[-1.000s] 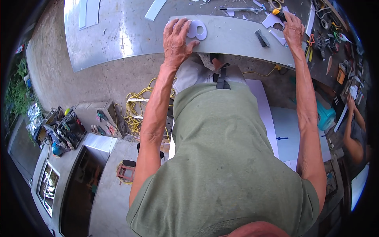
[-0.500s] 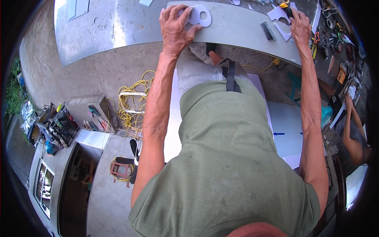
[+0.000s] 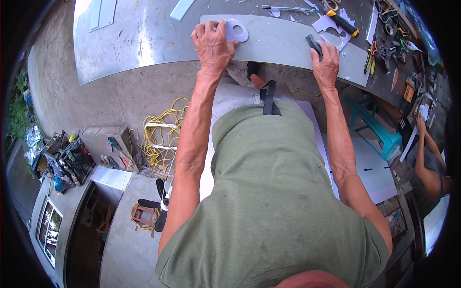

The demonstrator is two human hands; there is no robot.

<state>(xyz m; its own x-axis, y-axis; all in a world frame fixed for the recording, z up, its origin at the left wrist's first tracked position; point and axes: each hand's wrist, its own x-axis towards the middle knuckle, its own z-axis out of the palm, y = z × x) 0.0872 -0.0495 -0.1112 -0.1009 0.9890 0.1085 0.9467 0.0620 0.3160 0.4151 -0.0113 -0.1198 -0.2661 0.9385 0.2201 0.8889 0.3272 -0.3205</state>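
Note:
My left hand point(image 3: 211, 44) presses down on a white flat template with a round hole point(image 3: 237, 31). The template lies on a long grey sheet point(image 3: 281, 42) on the metal workbench point(image 3: 139, 43). My right hand point(image 3: 326, 63) rests on the right part of the same sheet. Its fingers are closed around a small dark hand tool point(image 3: 314, 44) that sticks out towards the far side. Both forearms reach forward from my green shirt.
A yellow-and-black knife point(image 3: 344, 24), white offcuts point(image 3: 324, 23), pliers point(image 3: 372, 52) and several other tools lie at the bench's right end. Below are a yellow cable coil point(image 3: 161, 139), a teal stool point(image 3: 379, 132), white boards point(image 3: 370, 170), a tool box point(image 3: 65, 161) and another person's arm point(image 3: 427, 153).
My right hand has moved left along the grey sheet and closed on the dark tool that lay there. My left hand stays on the white template.

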